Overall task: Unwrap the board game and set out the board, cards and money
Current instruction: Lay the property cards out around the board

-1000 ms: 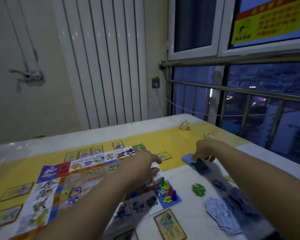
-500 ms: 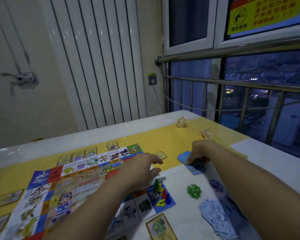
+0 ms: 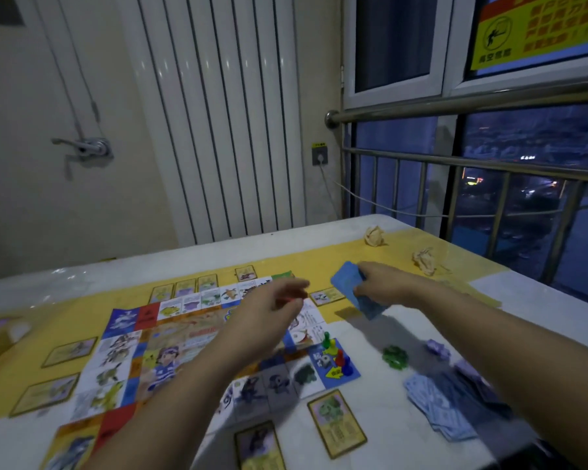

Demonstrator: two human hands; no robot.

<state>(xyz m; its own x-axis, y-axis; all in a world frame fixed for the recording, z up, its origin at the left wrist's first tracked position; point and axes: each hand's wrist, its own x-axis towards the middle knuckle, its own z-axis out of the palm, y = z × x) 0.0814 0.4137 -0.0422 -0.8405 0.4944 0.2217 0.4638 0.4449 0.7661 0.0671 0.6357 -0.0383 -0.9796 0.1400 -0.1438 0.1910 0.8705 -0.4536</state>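
Table [image 3: 387, 452] fills lower frame; game board [image 3: 170, 337] flat, lower centre-left; banknote pile [image 3: 435, 407] lower right; left hand [image 3: 269, 313] over board, fingers curled, blurred, hold unclear; right hand [image 3: 384, 283] centre right, fingers gripping tilted blue card deck [image 3: 345, 283]; pawns [image 3: 336, 356] on board's blue corner.

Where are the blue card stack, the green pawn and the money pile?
blue card stack [image 3: 345, 279]: head view, on its bare upper face.
green pawn [image 3: 326, 339]: head view, on its body.
money pile [image 3: 428, 407]: head view, on the top notes.
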